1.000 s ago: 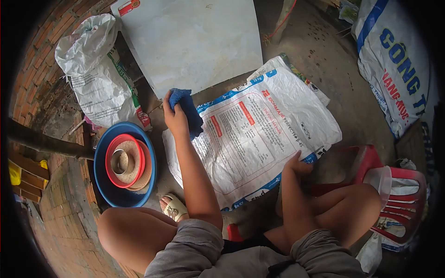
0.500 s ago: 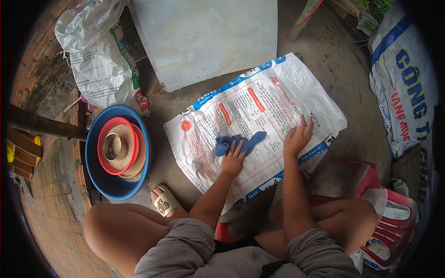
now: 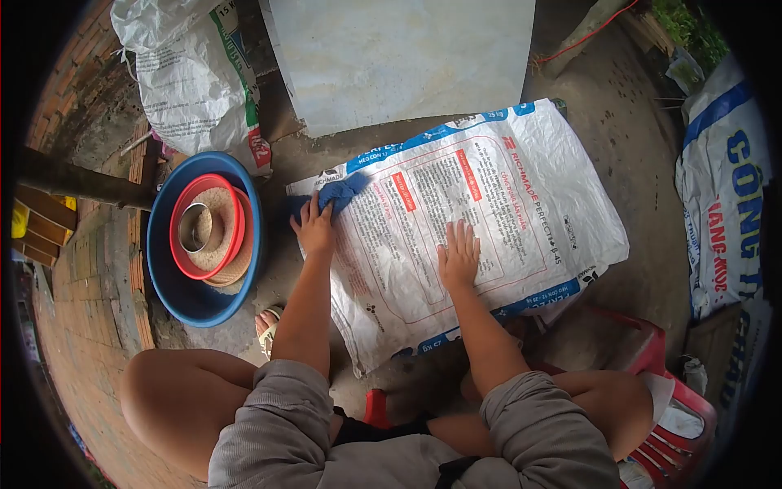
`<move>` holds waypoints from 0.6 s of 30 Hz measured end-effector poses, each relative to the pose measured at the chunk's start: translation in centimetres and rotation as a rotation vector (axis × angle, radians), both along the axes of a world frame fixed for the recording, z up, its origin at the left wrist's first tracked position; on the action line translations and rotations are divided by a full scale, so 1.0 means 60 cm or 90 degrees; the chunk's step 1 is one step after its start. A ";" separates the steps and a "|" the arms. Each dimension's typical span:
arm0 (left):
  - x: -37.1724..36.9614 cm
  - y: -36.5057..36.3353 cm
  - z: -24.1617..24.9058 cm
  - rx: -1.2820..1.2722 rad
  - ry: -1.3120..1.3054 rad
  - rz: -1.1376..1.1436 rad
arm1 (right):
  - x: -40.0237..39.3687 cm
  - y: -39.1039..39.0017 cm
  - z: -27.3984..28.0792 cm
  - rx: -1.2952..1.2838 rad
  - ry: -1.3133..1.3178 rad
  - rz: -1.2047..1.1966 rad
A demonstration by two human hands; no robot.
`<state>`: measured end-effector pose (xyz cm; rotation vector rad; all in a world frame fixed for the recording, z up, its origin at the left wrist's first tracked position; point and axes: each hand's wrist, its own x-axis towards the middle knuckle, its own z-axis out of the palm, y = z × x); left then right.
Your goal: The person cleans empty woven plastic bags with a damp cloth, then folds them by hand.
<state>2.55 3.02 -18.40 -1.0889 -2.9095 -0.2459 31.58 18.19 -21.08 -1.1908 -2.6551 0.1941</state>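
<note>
A white printed feed sack (image 3: 521,244) with blue bands lies flat on the ground in front of me. At its upper left corner, my left hand (image 3: 314,230) has its fingers pressed over a crumpled blue cloth (image 3: 342,191), which hangs partly past the sack's edge. The fingertips are partly hidden by the cloth. My right hand (image 3: 459,257) rests flat on the sack's middle, fingers stretched out, holding nothing.
Left of the sack stands a blue basin (image 3: 163,281) with a red bowl (image 3: 236,220) of grain and a metal cup (image 3: 195,228). A pale board (image 3: 399,65) lies beyond. Another sack (image 3: 183,81) stands at upper left. A red plastic chair (image 3: 692,416) is at lower right.
My left hand has moved the blue cloth left and away from me, from the sack's middle to its corner. My right hand has shifted left from the right edge onto the middle.
</note>
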 end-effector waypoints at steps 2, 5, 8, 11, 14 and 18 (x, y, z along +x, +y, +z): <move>-0.047 -0.008 0.008 -0.018 -0.026 0.050 | -0.002 -0.001 -0.001 -0.005 -0.002 -0.004; -0.062 0.024 0.008 0.258 0.022 0.281 | -0.010 -0.007 0.002 -0.011 -0.010 -0.022; 0.065 0.130 0.096 0.379 0.108 0.056 | -0.031 -0.025 0.005 -0.018 -0.014 -0.045; 0.200 0.208 0.079 0.259 -0.101 -0.249 | -0.074 -0.080 -0.005 -0.013 -0.072 -0.080; 0.261 0.202 -0.003 0.081 -0.089 -0.470 | -0.093 -0.134 -0.024 -0.062 -0.063 -0.092; 0.168 0.170 -0.020 0.081 -0.013 -0.392 | -0.110 -0.144 0.006 -0.083 -0.089 -0.112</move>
